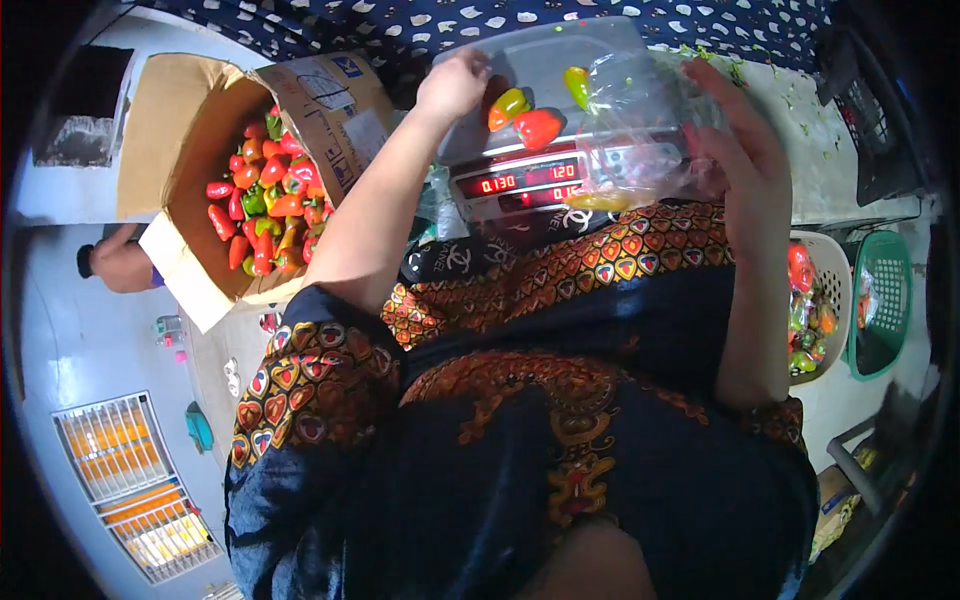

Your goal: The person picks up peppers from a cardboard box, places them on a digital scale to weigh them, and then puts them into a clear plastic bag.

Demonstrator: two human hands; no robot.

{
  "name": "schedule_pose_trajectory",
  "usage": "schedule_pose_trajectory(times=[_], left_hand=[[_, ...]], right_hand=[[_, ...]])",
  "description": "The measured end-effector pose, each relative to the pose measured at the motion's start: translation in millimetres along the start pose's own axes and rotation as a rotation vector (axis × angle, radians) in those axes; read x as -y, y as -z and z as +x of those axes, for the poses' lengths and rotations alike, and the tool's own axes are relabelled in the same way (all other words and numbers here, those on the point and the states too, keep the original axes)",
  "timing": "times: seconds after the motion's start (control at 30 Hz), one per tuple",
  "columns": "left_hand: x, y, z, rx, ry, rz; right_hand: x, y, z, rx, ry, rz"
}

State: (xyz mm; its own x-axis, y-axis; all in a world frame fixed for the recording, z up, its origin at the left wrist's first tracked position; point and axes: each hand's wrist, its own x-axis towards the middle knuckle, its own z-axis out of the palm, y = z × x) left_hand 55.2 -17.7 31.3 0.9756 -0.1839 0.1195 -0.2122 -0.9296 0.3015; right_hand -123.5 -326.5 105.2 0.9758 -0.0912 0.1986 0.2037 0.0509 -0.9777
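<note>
A digital scale with a grey pan (532,67) and lit red digits is in front of me. A red bell pepper (538,128) and a yellow-and-red pepper (508,109) lie on its pan. My left hand (454,84), fingers curled, is over the pan's left edge, beside these peppers; whether it holds anything is hidden. At the right, my right hand (739,142) holds a clear plastic bag (637,135), its fingers spread at the bag. The bag covers the pan's right part. A yellow-green pepper (577,86) lies at the bag's edge, and a yellow pepper (598,201) shows lower down.
On the left stands an open cardboard box (202,165) of mostly red peppers (270,195). At right are a cream basket (840,292) with bagged peppers, a green basket (889,300) and a black crate (862,127). Another person (124,262) is at far left. Green scraps (739,71) litter the surface.
</note>
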Motion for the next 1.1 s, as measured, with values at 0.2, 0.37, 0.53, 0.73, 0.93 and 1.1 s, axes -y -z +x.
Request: schedule_pose_trajectory(times=[0.2,0.37,0.53,0.73,0.93,1.1], left_hand=[[2,-15,-1,-0.080,0.001,0.000],[-32,2,-19,0.096,-0.234,0.317],[-39,9,-33,0.055,-0.181,0.344],[-125,88,-91,-0.231,-0.126,-1.119],[-171,117,-139,0.331,-0.383,-0.294],[-123,43,-136,0.812,0.046,-1.273]], right_hand=[[8,-1,-3,0.034,0.020,-0.014],[3,5,-2,-0.002,0.020,-0.066],[2,3,-2,0.049,-0.010,0.038],[-2,-6,-7,0.097,0.039,0.021],[2,-43,-32,0.208,0.414,-0.206],[-6,-83,-74,0.569,0.198,-0.418]])
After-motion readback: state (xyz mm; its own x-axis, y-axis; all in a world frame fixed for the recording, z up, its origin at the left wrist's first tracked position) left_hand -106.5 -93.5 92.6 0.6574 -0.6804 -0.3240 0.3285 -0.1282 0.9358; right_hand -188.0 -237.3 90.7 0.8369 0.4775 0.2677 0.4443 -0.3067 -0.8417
